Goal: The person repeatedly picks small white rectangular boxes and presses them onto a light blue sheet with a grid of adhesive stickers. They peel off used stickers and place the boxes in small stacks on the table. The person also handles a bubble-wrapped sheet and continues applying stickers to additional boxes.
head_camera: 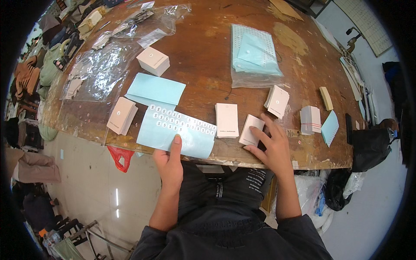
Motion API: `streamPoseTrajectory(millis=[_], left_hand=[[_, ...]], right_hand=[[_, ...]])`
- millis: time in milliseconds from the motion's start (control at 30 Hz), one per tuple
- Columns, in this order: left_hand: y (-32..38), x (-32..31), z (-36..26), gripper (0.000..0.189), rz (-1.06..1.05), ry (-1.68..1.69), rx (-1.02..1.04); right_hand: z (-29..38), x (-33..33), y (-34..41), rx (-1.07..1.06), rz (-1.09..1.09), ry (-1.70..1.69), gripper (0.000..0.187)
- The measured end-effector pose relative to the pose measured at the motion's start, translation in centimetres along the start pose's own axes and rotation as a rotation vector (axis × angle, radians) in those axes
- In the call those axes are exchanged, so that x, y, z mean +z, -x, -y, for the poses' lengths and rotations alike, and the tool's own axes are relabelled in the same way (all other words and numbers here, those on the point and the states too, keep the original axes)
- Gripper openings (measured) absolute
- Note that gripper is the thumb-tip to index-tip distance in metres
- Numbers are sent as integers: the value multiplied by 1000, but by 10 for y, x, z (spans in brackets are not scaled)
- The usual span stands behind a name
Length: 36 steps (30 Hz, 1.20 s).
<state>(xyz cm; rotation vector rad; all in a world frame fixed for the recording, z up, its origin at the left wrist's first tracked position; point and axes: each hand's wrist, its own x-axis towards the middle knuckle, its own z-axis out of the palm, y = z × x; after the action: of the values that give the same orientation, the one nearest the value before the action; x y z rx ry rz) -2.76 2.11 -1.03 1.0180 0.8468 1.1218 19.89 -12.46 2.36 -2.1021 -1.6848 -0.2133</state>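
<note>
A light-blue sheet of round size stickers [195,143] is held at its lower edge by my left hand [170,162], the thumb on top. My right hand [271,139] rests with spread fingertips on a small stack of pale card tags [252,130] near the table's front edge. Just left of it lies another stack of tags [227,120], and behind the right hand sits a fanned stack [278,101]. A folded light-blue sheet [157,89] lies behind the sticker sheet. Left of the sheet is a tag stack [121,115]; a thicker one [153,61] stands farther back.
On the wooden table [201,42] lie a plastic bag of sticker sheets [255,52], clear plastic bags [100,74] at the left, a banded tag bundle [310,119], a small brush [326,98] and a small sticker sheet [330,128] at the right. A red bag [121,157] hangs below the front edge.
</note>
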Motion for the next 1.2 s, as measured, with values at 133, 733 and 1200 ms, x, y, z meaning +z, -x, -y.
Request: streamPoseTrajectory(millis=[133, 733, 1200], left_hand=[[3, 1, 0, 28, 4, 57, -21], [15, 6, -7, 24, 108, -29, 124], [15, 10, -10, 21, 118, -197, 235]], right_hand=[[31, 5, -18, -34, -176, -213, 37], [120, 40, -64, -114, -347, -594, 28], [119, 39, -59, -125, -331, -601, 30]])
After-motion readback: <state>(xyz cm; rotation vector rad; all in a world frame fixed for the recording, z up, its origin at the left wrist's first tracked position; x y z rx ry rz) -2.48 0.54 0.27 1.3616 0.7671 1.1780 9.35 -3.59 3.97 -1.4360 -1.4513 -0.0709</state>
